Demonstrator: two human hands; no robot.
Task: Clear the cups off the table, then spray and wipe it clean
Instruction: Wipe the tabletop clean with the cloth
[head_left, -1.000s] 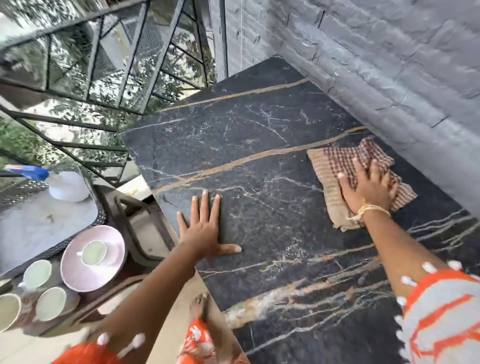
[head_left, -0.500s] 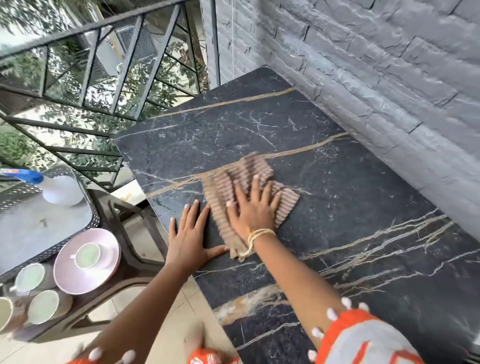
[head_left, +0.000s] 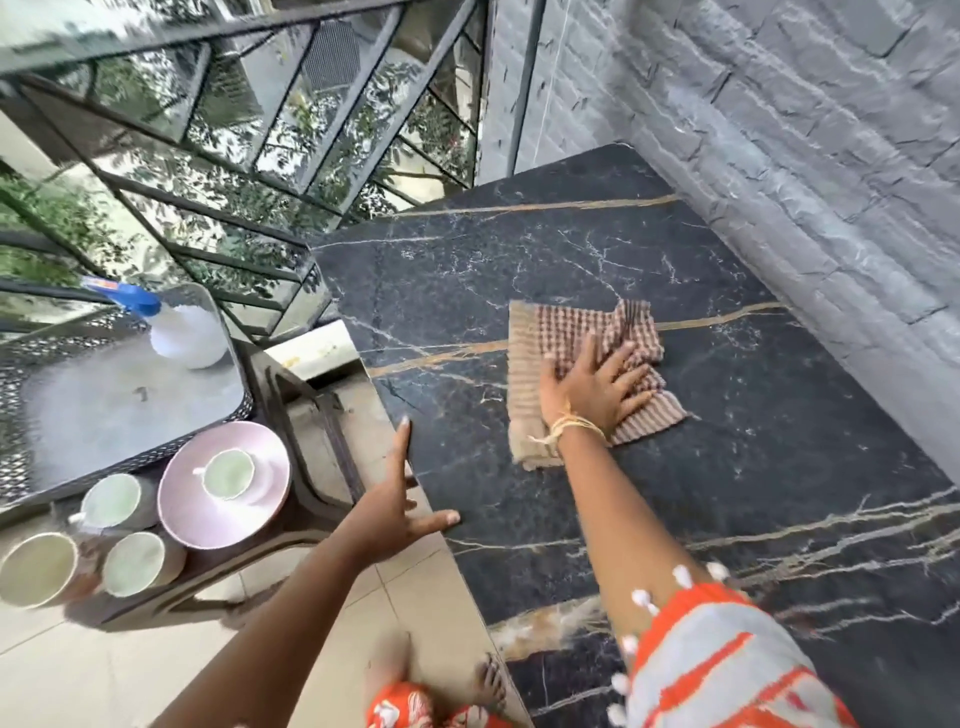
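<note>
Here the right hand (head_left: 592, 387) presses flat, fingers spread, on the cloth (head_left: 576, 338); unwiped table (head_left: 779, 467) lies right; left hand (head_left: 400, 514) open at the near-left edge.

One head-worn, wide-angle view only — looking steeply down and forward, close over the dark marble table (head_left: 649, 291), stone wall (head_left: 810, 156) at right, railing (head_left: 218, 156) at left — no second view.
</note>
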